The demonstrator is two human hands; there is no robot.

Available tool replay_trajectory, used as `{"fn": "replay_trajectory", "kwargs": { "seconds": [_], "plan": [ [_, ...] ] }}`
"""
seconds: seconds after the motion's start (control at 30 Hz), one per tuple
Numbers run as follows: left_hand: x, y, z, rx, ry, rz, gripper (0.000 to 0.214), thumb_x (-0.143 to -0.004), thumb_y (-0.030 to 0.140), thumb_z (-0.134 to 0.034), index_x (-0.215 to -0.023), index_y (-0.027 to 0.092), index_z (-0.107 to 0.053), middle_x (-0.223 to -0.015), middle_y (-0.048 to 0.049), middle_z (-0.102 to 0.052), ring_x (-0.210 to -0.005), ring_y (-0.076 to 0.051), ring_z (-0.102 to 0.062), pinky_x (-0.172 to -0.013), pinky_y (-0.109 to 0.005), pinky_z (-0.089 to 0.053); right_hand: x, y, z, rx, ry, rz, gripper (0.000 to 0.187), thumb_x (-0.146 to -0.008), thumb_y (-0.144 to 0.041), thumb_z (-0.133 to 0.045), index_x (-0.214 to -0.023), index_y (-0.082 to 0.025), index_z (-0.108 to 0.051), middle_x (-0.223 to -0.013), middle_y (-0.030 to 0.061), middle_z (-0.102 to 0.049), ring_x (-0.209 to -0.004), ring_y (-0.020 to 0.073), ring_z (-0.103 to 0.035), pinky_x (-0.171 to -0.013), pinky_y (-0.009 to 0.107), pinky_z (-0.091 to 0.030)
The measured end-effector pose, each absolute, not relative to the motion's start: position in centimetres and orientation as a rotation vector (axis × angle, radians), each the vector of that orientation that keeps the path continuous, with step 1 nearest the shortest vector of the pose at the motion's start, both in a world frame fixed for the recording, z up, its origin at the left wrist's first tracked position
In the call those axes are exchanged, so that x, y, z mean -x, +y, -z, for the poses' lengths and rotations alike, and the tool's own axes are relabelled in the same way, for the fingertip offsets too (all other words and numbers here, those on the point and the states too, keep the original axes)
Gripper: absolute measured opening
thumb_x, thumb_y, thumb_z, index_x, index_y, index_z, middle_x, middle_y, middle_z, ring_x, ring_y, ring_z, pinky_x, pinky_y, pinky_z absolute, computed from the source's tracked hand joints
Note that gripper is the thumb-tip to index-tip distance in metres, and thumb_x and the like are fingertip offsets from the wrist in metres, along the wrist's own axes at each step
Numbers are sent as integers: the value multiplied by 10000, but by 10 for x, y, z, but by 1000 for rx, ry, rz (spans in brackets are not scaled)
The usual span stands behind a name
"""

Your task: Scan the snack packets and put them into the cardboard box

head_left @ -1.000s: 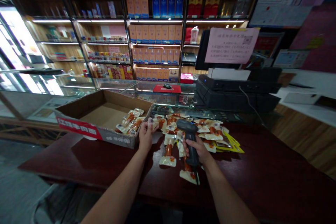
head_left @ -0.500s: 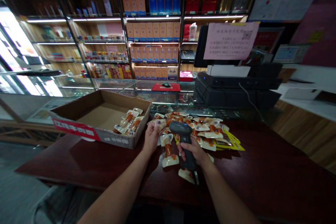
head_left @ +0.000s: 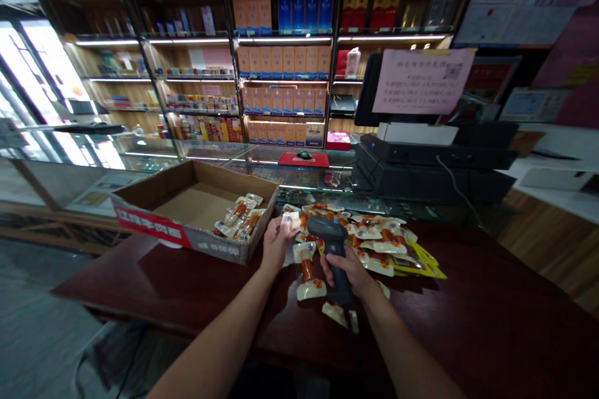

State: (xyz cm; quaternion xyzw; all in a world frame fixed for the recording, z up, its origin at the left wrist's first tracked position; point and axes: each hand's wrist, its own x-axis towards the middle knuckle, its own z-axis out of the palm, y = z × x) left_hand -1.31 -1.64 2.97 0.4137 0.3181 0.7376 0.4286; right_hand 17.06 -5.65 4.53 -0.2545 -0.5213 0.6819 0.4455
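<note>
2-handed now: pinching small clear-plastic packet w/ white end & reddish-brown filling (head_left: 291,221) in fingertips of L hand (head_left: 277,242), gripping black plastic pistol-shaped scanner (head_left: 333,234) by handle in closed R hand (head_left: 347,267). Vs 1 s ago: less gap btwn scanner nose & packet, now just beside each other; vs 0.5 s ago, brighter light on white end. Prob. lit by scanner, so likely well lined up; can't tell re any read. Edges: held just outside R wall of shallow brown cardboard box w/ red strip & grey front (head_left: 213,248), w/ a few more clear-plastic packets (head_left: 238,215) inside at R end. Little room L w/o brushing that rim. Beyond & R, jumbled heap of clear-&-white plastic packets (head_left: 384,234), then flat yellow-edged packs (head_left: 428,262). Nearer camera: 1 loose reddish-brown-filled packet (head_left: 307,269) lying btwn hands. Most open room to R, over polished dark-red wooden table (head_left: 435,336), & in front of box; mind thin black cable (head_left: 347,318) trailing from scanner handle toward nr edge
</note>
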Motion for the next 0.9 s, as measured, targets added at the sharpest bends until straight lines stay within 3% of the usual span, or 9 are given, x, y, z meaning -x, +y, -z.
{"fn": "replay_trajectory", "kwargs": {
  "seconds": [0.1,0.23,0.33,0.47,0.57,0.73,0.8,0.9],
  "plan": [
    [26,-20,-51,-994,701,-1983,362,-716,463,-656,-735,179,-434,-836,-21,-642,-859,-175,-647,-835,-397,-515,-155,-55,-60,643,-1387,-1687,239,-678,-352,-681,-668,-141,-568,-482,-19,-549,-367,87,-487,-360,203,-403],
    [65,-14,-79,-850,786,-2275,329,-756,470,-615,-842,198,-453,-899,-15,-641,-887,-158,-640,-838,-368,-510,-127,-50,-79,580,-1408,-1713,312,-657,-305,-693,-905,-149,-586,-541,-35,-585,-386,88,-505,-371,202,-433],
    [99,-4,-90,-751,948,-2401,326,-782,362,-602,-1033,208,-463,-1083,-62,-619,-1024,-174,-604,-914,-359,-468,-106,-46,-90,536,-1462,-1721,332,-635,-306,-710,-890,-146,-572,-533,-42,-583,-375,80,-492,-358,198,-444],
    [127,-1,-91,-843,1264,-2401,539,-765,153,-543,-1278,177,-382,-1415,-136,-389,-1334,-192,-334,-1097,-321,-265,-87,-42,-96,515,-1490,-1728,252,-631,-312,-702,-746,-155,-541,-508,-43,-572,-360,74,-482,-338,189,-436],
    [133,-6,-91,-936,1544,-2380,632,-742,101,-507,-1350,155,-339,-1475,-127,-297,-1382,-193,-224,-1137,-322,-154,-83,-42,-96,498,-1486,-1733,228,-635,-298,-691,-721,-160,-531,-511,-41,-570,-365,74,-480,-339,189,-435],
    [122,-13,-91,-1115,1610,-2435,559,-761,118,-477,-1313,174,-407,-1434,-96,-371,-1353,-186,-285,-1130,-328,-176,-88,-43,-95,507,-1470,-1711,220,-637,-295,-692,-705,-165,-529,-502,-46,-556,-379,75,-479,-355,193,-437],
    [110,-14,-87,-1225,1534,-2414,480,-770,140,-480,-1248,182,-469,-1365,-94,-452,-1297,-187,-375,-1098,-338,-255,-96,-42,-92,548,-1466,-1702,219,-638,-303,-692,-686,-163,-530,-494,-43,-556,-374,77,-480,-358,197,-438],
    [82,-14,-76,-1466,1417,-2097,312,-790,210,-491,-1090,163,-560,-1094,-98,-628,-1038,-190,-587,-942,-341,-429,-112,-38,-86,662,-1419,-1661,236,-631,-324,-700,-684,-161,-537,-505,-34,-572,-370,84,-484,-354,211,-438]
  ]
}}
